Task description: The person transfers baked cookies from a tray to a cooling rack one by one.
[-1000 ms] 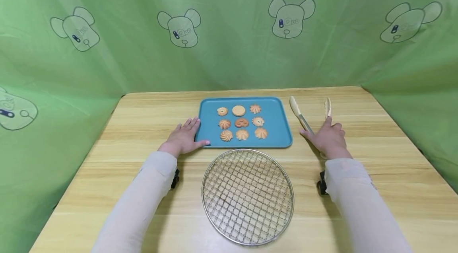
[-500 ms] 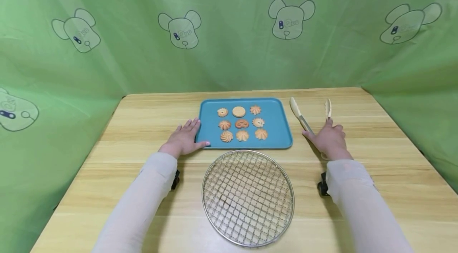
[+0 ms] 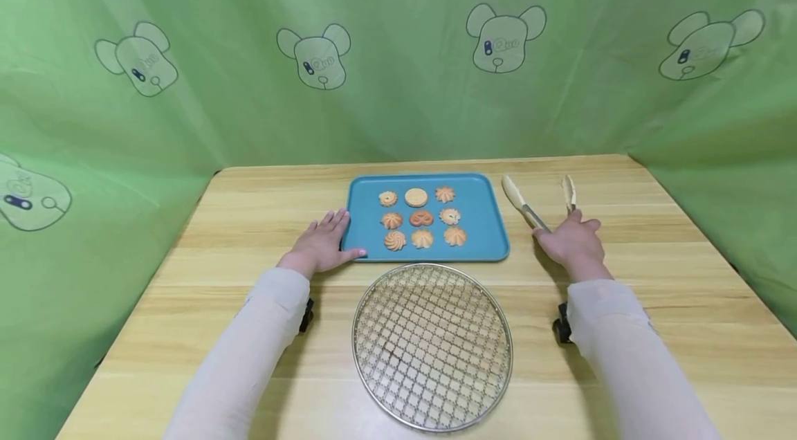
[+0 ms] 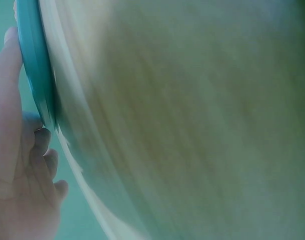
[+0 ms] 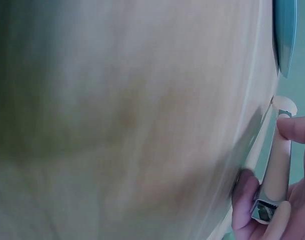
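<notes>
A blue tray (image 3: 486, 218) lies on the table with several cookies (image 3: 420, 218) in rows on it. My left hand (image 3: 320, 245) rests at its left front corner, thumb on the rim and fingers stretched along the side. In the left wrist view the thumb lies against the edge of the tray (image 4: 35, 65). To the right of the tray, my right hand (image 3: 573, 243) holds a pair of tongs (image 3: 517, 196) by the handle end, the two arms spread apart and pointing away. The right wrist view shows my thumb and curled fingers around the tongs (image 5: 277, 170).
A round wire mesh rack (image 3: 432, 350) with a metal rim lies just in front of the tray, between my forearms. The wooden table (image 3: 672, 267) has green curtains (image 3: 398, 122) at its back and sides.
The head view has tilted slightly up. My right thumb has shifted a little to the right along with a small turn of the tongs. The left hand stays on the tray.
</notes>
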A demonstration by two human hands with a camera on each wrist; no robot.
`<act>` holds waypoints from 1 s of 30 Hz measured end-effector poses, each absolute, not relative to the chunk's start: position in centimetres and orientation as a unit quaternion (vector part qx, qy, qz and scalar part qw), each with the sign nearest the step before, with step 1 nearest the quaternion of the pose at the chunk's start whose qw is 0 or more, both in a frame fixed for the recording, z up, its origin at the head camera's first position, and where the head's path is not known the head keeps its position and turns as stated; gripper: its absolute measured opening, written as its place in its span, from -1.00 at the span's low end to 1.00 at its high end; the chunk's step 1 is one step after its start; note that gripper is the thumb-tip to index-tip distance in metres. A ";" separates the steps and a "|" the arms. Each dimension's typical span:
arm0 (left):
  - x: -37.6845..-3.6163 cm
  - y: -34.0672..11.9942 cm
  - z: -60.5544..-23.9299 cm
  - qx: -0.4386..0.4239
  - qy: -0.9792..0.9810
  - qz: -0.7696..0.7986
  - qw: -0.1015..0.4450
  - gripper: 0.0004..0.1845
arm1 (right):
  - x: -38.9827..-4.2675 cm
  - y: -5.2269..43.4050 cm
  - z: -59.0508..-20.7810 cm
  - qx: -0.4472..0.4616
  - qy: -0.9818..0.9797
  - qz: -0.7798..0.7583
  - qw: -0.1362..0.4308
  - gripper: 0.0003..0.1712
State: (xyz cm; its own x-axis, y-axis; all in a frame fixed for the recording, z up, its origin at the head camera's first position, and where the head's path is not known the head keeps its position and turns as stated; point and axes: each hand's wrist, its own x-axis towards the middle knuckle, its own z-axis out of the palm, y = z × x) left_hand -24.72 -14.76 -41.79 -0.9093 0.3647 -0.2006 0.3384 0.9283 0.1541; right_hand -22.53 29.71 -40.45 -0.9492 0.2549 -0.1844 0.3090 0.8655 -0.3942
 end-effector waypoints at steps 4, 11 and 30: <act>-24.6 -14.8 -41.9 0.180 0.975 0.062 0.113 0.01 | -22.5 29.7 -40.6 0.147 0.964 -0.215 0.055 0.18; -24.5 -14.6 -41.8 0.179 0.975 0.063 0.117 0.00 | -22.3 29.7 -40.9 0.142 0.964 -0.222 0.047 0.21; -24.9 -14.8 -42.0 0.179 0.975 0.061 0.117 0.01 | -22.4 28.9 -41.0 0.091 0.963 -0.254 0.004 0.27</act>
State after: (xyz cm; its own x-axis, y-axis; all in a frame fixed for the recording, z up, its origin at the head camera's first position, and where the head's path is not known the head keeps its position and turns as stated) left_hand -24.88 -14.80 -42.04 -0.9086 0.3633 -0.2058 0.3346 0.9284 0.1616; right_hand -22.45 28.90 -41.01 -0.9834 0.1736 -0.0536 0.1775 0.8547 -0.4878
